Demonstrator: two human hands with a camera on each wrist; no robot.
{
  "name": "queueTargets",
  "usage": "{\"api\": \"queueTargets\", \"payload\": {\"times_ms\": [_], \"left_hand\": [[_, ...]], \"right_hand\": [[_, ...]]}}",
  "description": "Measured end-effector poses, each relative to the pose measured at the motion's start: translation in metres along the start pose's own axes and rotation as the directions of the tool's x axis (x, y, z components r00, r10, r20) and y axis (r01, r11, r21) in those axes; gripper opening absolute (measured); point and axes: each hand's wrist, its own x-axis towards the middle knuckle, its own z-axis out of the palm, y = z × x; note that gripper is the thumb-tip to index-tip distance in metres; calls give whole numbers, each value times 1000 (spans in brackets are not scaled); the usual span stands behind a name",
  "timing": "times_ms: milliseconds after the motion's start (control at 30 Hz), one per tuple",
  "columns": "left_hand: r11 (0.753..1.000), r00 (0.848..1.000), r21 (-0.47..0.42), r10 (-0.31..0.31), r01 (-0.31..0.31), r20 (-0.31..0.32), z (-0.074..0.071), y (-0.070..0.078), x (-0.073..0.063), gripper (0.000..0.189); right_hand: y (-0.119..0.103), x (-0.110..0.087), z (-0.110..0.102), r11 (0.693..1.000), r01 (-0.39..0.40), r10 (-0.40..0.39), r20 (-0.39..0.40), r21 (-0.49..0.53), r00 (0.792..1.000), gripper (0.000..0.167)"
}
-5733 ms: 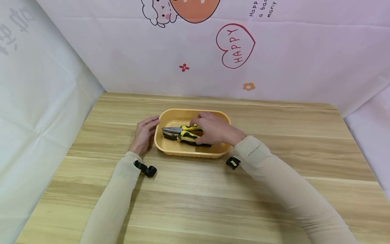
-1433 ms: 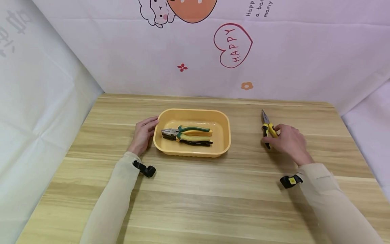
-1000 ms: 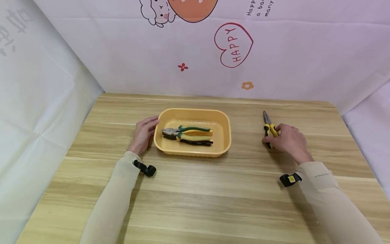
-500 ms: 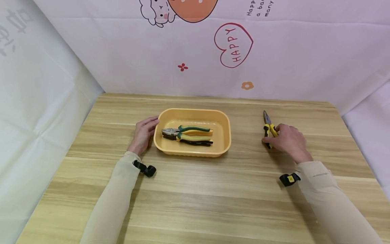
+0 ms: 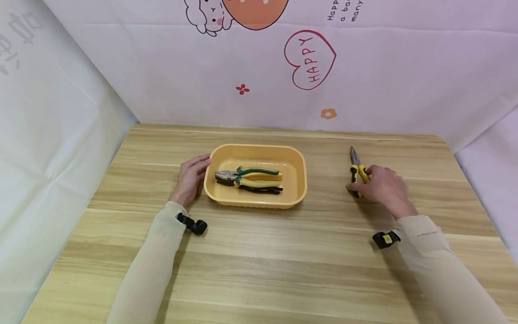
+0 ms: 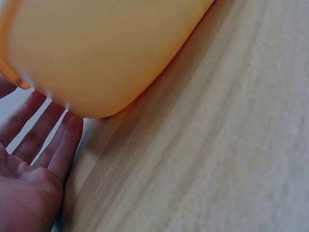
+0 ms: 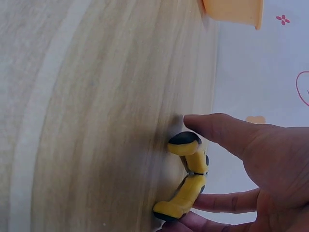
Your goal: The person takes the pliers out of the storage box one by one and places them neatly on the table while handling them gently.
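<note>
My right hand [image 5: 384,186] straddles the spread handles of long-nose pliers [image 5: 355,157] lying on the table, tip pointing away. In the right wrist view, the thumb lies along one side of the yellow-and-black handles [image 7: 190,188], nearly straight, with fingers on the other side. My left hand [image 5: 190,180] touches the left end of a yellow plastic basket [image 5: 255,202], its fingers [image 6: 67,140] fairly straight against the outer wall. Inside the basket lie combination pliers [image 5: 259,171] with green and yellow handles. A tool with a dark head and black handles [image 5: 263,190] is partly hidden beneath them.
The wooden table [image 5: 259,261] runs back to a white printed cloth [image 5: 182,76]. Another white cloth hangs along the left side. Bare wood lies between the basket and the long-nose pliers, and in front of both.
The right hand has taken the long-nose pliers from the basket to the table's right side. Over the last second its thumb has edged slightly outward from the handles. The left hand stays at the basket.
</note>
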Motion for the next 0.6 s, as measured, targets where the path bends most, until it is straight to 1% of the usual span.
{"api": "queueTargets", "payload": {"times_ms": [67,200,300,367,600], "left_hand": [[1000,1000,-3,0,0,-1,0,0,0,41],[1000,1000,-6,1,-1,-3,0,0,0,41],[1000,1000,-4,3,-3,-2,0,0,0,41],[1000,1000,-1,3,-3,-2,0,0,0,41],[1000,1000,2,7,-7,3,0,0,1,41]], "right_hand": [[0,-1,-1,1000,-8,8,0,-5,1000,58],[0,-2,-5,1000,-16,16,-7,-3,1000,75],[-2,-3,-8,1000,-2,2,-17,3,1000,85],[-5,-3,-10,1000,13,-13,-23,3,1000,87],[-17,-7,-18,997,77,-77,-47,-18,996,85]]}}
